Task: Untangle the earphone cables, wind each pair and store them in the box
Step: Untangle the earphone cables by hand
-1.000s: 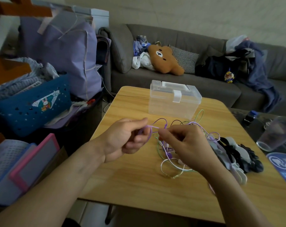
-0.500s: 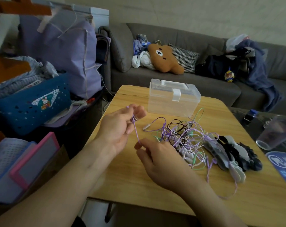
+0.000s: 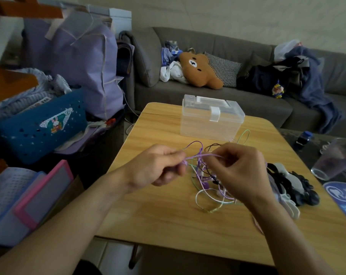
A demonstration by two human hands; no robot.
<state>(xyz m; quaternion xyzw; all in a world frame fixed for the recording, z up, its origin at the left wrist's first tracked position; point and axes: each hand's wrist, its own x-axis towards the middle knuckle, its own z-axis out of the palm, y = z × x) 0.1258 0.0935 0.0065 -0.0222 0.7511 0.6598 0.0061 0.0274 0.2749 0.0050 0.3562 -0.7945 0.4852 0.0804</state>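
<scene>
The purple cable runs taut between your two hands, held just above the wooden table, and below it the rest of the earphone tangle hangs and pools on the tabletop in purple, green, white and black loops. Your left hand has its fingertips pinched together on one end of that strand; your right hand has its fingers curled over the other end, clamped on the cable. My worry is the tension: if you pull the two hands further apart while the strand is looped through the others, you will likely cinch the knot tighter rather than free it, and a thin wire can strain at the earbud joint. Lifting too high could also drag the whole bundle toward the table's near edge. The clear box sits shut behind the tangle, so nothing is stored yet. To your right, the dark clips lie just beside the loops and could snag, and the glass stands near enough for a swinging elbow to tip.
</scene>
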